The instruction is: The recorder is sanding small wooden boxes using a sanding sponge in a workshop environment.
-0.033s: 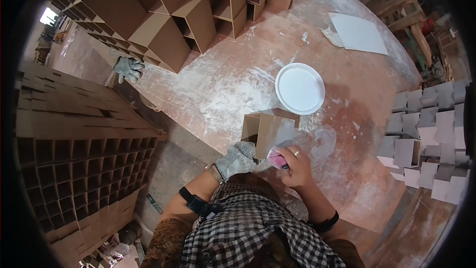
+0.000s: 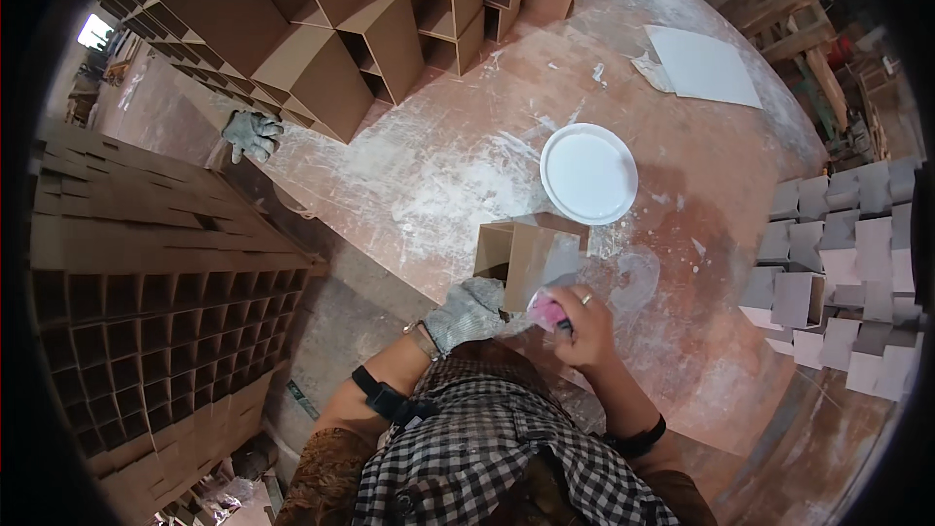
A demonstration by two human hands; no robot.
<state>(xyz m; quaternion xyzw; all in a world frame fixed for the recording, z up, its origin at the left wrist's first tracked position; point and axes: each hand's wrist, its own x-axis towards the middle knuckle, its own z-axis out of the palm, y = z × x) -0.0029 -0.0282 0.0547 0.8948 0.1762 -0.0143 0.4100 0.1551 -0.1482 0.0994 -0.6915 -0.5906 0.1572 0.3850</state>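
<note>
In front of me an open-ended brown cardboard box [image 2: 534, 261] lies on the table, with a pale, wet-looking patch on its right part. My left hand [image 2: 467, 316], in a grey knit glove, is closed on the box's near left edge; its fingertips are partly hidden. My bare right hand [image 2: 584, 331], with a ring on one finger, grips a small pink-headed tool [image 2: 550, 311] with a dark end. I cannot make out its exact kind. The pink head is at the box's near right edge. Just beyond the box sits a round white lid or shallow tray [image 2: 589, 173].
The worktable [image 2: 409, 175] is smeared white. Stacked brown boxes [image 2: 321, 78] rise at the far left, with a loose grey glove [image 2: 252, 135] beside them. A cardboard stack [image 2: 175, 331] stands left, pale boxes [image 2: 842, 263] right. A white sheet [image 2: 703, 66] lies at the far right.
My right hand and the pink-headed tool have shifted very slightly to the right. My left hand and the box look unmoved.
</note>
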